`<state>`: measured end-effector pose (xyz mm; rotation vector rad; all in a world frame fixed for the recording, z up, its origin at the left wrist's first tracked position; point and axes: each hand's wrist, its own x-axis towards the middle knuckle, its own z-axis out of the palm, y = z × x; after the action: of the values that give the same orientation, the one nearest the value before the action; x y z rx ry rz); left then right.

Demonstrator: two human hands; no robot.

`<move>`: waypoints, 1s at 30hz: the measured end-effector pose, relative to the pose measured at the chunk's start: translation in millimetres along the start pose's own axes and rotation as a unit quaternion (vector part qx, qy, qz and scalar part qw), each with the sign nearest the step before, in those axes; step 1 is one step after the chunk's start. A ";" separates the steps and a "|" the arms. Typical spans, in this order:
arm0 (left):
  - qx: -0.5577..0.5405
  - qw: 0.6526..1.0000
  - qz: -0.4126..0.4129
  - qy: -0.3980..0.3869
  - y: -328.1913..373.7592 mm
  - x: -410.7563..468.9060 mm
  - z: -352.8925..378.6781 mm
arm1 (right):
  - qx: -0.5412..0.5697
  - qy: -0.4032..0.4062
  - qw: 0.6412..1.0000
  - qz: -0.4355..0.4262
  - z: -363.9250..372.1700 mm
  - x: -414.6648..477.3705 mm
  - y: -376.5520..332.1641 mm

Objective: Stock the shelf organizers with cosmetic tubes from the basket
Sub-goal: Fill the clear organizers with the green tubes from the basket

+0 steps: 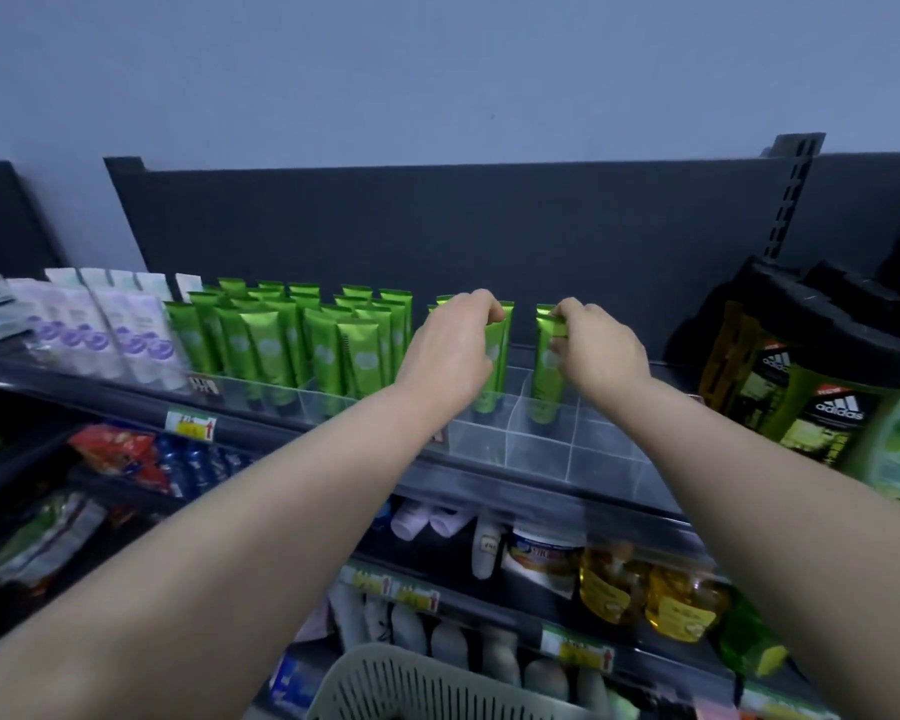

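Green cosmetic tubes (281, 345) are seen in the head view packed upright, crimped ends up, along the left-of-centre stretch of the top shelf (515, 491). At the centre of the frame a clear organizer (541, 449), split by dividers into compartments, is set on the same shelf. A first tube (492, 387) is stood in a rear compartment, and its top is grasped by the left hand (453, 345), whose fingers are curled over the crimp. A second tube (546, 392) is stood one compartment to the right, apart from the first, and its crimped end is pinched by the right hand (593, 350). Both forearms are stretched up from the lower corners of the frame. At the bottom centre the rim of a pale slotted basket (401, 683) is shown; its contents cannot be told. Lilac tubes (126, 330) are lined up at the left, just beside the green ones. Boxed sets (801, 402) are stacked at the right edge, and yellow bottles (645, 589) are kept on the shelf below.
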<state>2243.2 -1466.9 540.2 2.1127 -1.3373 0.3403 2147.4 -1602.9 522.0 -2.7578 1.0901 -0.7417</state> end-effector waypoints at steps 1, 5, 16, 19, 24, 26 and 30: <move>0.001 1.000 -0.003 0.000 -1.0 -1.3 0.1 | -0.002 -0.002 1.000 0.000 0.6 0.6 -0.9; -0.009 1.000 -0.005 0.008 -4.4 -8.0 -0.8 | 0.000 -0.015 1.000 0.005 -4.3 -0.4 -5.9; 0.042 0.996 0.067 -0.043 -20.8 -67.5 0.7 | -0.094 0.085 0.992 -0.024 -30.2 -100.1 -24.3; 0.056 0.991 0.095 -0.075 -23.7 -98.3 2.7 | -0.104 0.061 0.992 -0.031 -22.5 -142.9 -26.1; 0.070 0.986 0.097 -0.113 -24.1 -157.2 6.8 | -0.091 0.024 0.995 -0.044 -7.5 -208.4 -23.5; 0.072 0.986 0.081 -0.128 -27.4 -180.3 12.0 | -0.094 0.005 0.994 -0.055 2.9 -232.4 -19.3; 0.077 0.975 -0.012 -0.209 -39.2 -226.0 30.6 | -0.081 -0.062 0.993 -0.052 24.4 -279.2 -6.9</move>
<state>2171.3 -1309.4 386.7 2.4209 -1.5569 -0.0180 1987.7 -1415.0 388.6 -2.9702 1.0335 -0.5041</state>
